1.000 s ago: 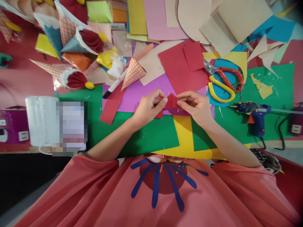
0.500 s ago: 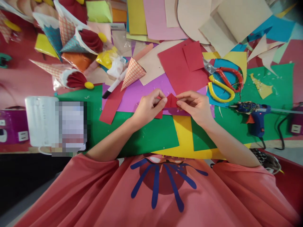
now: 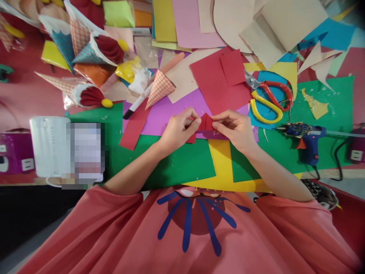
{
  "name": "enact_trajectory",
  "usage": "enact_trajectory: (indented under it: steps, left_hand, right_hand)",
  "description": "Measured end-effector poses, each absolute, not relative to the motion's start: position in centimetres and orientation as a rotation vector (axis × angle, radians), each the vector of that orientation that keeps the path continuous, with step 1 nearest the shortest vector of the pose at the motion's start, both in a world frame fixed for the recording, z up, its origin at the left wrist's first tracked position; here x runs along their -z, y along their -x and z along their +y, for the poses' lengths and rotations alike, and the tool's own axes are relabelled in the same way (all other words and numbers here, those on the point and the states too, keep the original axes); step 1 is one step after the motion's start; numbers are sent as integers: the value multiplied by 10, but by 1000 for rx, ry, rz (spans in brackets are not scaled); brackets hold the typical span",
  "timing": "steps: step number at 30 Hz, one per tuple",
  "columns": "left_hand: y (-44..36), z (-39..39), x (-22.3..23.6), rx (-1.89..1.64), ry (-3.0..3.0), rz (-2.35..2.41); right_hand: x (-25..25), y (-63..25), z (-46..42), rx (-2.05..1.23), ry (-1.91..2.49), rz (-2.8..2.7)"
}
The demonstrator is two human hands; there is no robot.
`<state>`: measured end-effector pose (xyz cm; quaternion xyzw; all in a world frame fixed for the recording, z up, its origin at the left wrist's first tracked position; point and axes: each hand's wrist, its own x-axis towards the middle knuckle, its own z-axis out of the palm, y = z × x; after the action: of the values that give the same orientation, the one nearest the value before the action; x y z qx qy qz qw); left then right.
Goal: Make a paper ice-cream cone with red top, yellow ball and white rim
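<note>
A small folded piece of red paper (image 3: 205, 121) is held between both hands above the purple sheet (image 3: 171, 112). My left hand (image 3: 178, 129) pinches its left end with fingers curled. My right hand (image 3: 235, 127) pinches its right end, thumb and forefinger pressed together. The fold stands up in a small peak between the fingertips. Part of the red paper is hidden under the fingers.
Scissors with red and yellow handles (image 3: 269, 99) lie right of the hands, a blue glue gun (image 3: 305, 137) below them. A red sheet (image 3: 219, 80), a patterned paper cone (image 3: 159, 89), a marker (image 3: 137, 104) and finished paper cones (image 3: 88, 49) lie beyond. A white jug (image 3: 48, 146) stands at left.
</note>
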<state>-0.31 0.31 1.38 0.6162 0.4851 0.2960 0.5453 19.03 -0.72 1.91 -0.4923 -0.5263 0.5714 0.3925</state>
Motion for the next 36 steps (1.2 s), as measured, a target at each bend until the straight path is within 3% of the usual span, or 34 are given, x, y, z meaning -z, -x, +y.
enact_trajectory:
  steps: [36]
  left_hand:
    - [3, 6, -19, -759, -1320, 1091]
  right_hand:
    - [-23, -192, -5, -1416, 1293, -1284]
